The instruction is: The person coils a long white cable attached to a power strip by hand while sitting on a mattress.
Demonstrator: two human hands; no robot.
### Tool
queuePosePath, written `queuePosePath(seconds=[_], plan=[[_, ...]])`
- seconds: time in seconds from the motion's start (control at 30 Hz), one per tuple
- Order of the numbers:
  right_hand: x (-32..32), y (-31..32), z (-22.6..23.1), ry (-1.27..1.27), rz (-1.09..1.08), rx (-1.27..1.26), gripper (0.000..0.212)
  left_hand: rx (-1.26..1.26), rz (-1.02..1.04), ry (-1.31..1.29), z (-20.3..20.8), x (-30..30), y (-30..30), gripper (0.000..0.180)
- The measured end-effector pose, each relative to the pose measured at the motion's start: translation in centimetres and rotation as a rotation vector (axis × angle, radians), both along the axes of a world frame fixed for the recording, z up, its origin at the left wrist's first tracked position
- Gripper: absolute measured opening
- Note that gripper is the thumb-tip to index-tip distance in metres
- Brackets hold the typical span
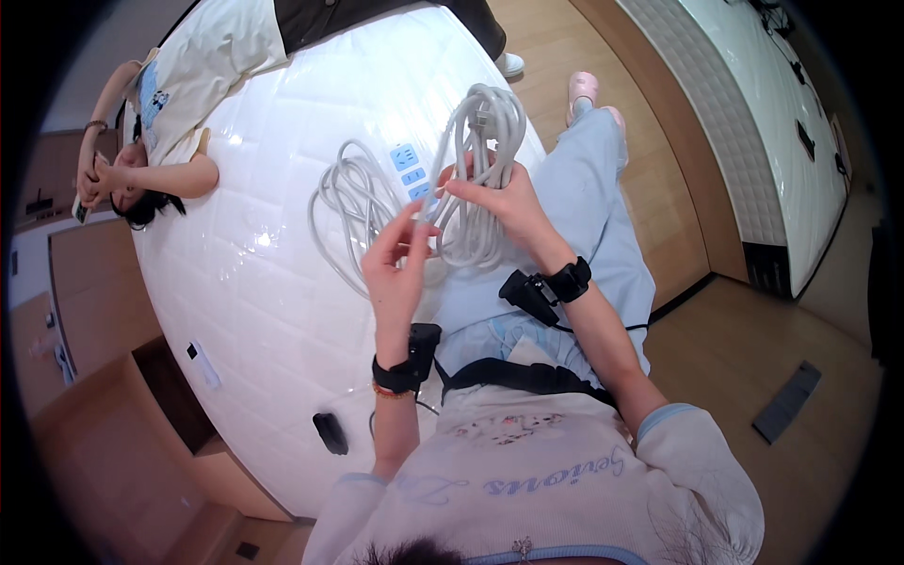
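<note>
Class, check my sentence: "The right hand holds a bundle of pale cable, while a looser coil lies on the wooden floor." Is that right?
Not quite: the looser coil lies on the white mattress, as the head view shows. The right hand does hold a bundle of pale cable.

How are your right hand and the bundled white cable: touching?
Touching: the head view shows the right hand gripping the bundled white cable, thumb across its strands.

Pale blue-trimmed top (556, 461), light-blue trousers (589, 212), black wrist straps (571, 280), bracelet (393, 393)
</note>
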State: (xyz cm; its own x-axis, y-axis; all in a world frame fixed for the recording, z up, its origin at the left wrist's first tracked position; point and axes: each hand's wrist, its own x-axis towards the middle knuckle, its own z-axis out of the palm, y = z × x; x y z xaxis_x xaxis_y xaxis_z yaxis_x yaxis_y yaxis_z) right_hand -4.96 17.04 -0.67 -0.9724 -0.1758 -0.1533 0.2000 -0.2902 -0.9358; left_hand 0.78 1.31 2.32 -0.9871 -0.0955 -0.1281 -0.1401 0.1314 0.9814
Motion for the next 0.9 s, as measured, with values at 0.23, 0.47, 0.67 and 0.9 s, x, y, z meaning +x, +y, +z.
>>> queuePosePath(seconds=[0.23, 0.47, 0.67, 0.9], plan=[[-0.1, 0.8, 0.1, -0.198, -0.141, -0.096, 0.022, -0.257, -0.109, 0.136, -0.8, 0.8, 1.6, 0.033], [0.1, 0.8, 0.2, -0.167, -0.034, -0.174, 0.031, -0.498, -0.123, 0.352, -0.6, -0.2, 0.5, 0.053], [1.2, -0.6, 0.3, -0.127, 0.097, -0.413, 0.046, -0.330, -0.346, -0.030, -0.6, -0.2, 2.2, 0.088], [1.1, -0.8, -0.4, -0.163, 0.300, -0.808, 0.047, -0.359, -0.397, -0.220, -1.2, -0.6, 1.5, 0.040]])
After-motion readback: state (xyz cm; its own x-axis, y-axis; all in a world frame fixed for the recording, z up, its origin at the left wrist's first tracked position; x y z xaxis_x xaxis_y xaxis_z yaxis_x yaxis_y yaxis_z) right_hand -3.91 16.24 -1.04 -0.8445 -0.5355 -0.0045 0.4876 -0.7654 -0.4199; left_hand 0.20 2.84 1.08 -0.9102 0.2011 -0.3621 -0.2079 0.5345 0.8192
